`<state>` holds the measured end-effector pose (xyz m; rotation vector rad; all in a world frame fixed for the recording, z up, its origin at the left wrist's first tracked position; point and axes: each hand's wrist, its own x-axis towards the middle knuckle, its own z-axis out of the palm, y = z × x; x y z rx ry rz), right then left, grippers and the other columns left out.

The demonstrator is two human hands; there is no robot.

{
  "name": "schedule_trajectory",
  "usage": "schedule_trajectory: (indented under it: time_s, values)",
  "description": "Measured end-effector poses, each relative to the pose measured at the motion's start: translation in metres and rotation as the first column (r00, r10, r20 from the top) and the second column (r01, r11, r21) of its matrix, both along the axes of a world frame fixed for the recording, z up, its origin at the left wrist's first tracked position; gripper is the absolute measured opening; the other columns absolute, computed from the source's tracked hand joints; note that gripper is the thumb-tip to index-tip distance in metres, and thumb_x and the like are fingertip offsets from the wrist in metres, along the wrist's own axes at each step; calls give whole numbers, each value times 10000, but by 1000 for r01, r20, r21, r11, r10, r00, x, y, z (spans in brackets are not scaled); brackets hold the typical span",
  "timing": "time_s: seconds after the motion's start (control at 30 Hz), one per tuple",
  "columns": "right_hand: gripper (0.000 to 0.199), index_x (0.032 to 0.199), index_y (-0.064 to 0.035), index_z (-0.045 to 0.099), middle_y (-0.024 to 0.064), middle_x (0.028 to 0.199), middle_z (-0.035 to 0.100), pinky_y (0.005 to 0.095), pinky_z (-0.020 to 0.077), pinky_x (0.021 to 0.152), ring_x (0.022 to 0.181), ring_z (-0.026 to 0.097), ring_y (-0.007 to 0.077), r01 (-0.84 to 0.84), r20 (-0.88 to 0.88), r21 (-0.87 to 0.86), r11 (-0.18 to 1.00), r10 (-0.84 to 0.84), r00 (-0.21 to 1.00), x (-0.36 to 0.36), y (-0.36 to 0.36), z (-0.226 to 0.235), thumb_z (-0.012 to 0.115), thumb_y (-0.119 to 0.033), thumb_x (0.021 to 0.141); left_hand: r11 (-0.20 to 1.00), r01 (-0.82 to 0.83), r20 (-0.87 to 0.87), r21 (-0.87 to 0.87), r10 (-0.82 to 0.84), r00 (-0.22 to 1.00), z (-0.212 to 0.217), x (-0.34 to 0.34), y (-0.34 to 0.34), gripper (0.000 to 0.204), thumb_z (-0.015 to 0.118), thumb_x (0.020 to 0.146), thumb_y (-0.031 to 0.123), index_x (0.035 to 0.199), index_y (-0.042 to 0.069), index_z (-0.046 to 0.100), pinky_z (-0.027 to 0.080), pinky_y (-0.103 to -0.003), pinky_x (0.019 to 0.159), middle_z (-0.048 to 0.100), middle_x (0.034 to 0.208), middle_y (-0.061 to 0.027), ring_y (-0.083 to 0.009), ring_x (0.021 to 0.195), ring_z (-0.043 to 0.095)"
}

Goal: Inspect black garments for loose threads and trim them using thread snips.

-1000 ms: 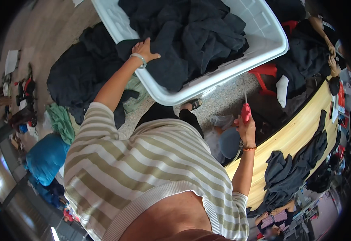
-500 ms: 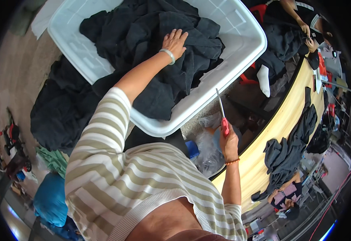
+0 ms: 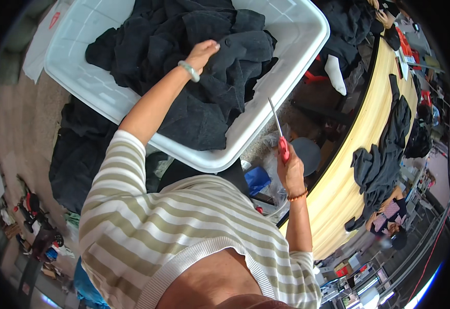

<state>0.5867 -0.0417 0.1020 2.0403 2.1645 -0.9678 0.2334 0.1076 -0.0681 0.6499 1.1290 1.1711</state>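
Observation:
A pile of black garments (image 3: 183,36) fills much of the white plastic bin (image 3: 101,105) in front of me. My left hand (image 3: 202,55), with a pale bangle at the wrist, is closed at the top of the pile, its fingertips pinching the cloth of a black garment (image 3: 243,47). To the right of the bin, my right hand (image 3: 291,172) grips scissors (image 3: 283,149) by their red handles. The slim blades look closed and point up and away, apart from the cloth.
A wooden table (image 3: 333,206) curves along the right, bearing a dark garment (image 3: 374,170). More black cloth (image 3: 80,149) lies on the floor left of the bin. Clear plastic and a blue item (image 3: 257,180) sit below my right hand. Co-workers (image 3: 389,216) are at the right.
My left hand, spread flat on the pile before, has closed its fingers on the cloth. The view has shifted, with the bin now further left and up. The scissors remain in my right hand.

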Motion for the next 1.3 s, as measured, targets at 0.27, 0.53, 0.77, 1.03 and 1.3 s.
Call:
schedule_trajectory:
  time_s: [0.27,0.53,0.77,1.03,1.3]
  values:
    - [286,1133,-74,569,249,801,641,475,515,679,749,635,417,-326,95,-133,936,339,936,-52,11,3,571,-177,866,903,303,122,-305,-278,953,-56,35,-66,384,710,847,153,1157,-30,576,504,-254,847,640,1090,-73,-138,947,616]
    - [263,1054,-46,574,253,815,643,490,515,695,800,629,433,-267,154,4,964,263,952,-62,53,11,594,-214,853,915,217,430,-340,-54,901,-29,47,-58,264,633,908,169,1127,25,595,503,-326,888,634,1129,-80,-184,1033,618]
    - [283,1058,-30,570,253,797,632,481,489,755,803,624,435,-424,44,-187,886,438,898,-43,27,20,600,-213,845,955,293,651,-34,-202,732,25,48,0,295,490,981,173,1203,-8,559,475,-360,974,618,1182,-122,-231,1078,606]
    - [246,1070,-63,576,247,788,630,488,497,683,778,616,430,-161,-75,49,986,164,984,-22,21,31,602,-190,860,960,224,-792,-167,-266,550,-36,-16,49,884,732,799,316,1474,42,230,352,-374,1082,401,1442,-193,-329,1327,397]
    - [366,1182,-54,551,275,835,620,479,504,701,822,615,448,-62,-56,-38,997,60,997,-17,-12,16,619,-141,833,956,-254,-950,-145,-63,305,-53,-20,30,757,710,801,281,1439,180,314,340,-477,1067,287,1487,-117,-349,1339,316]
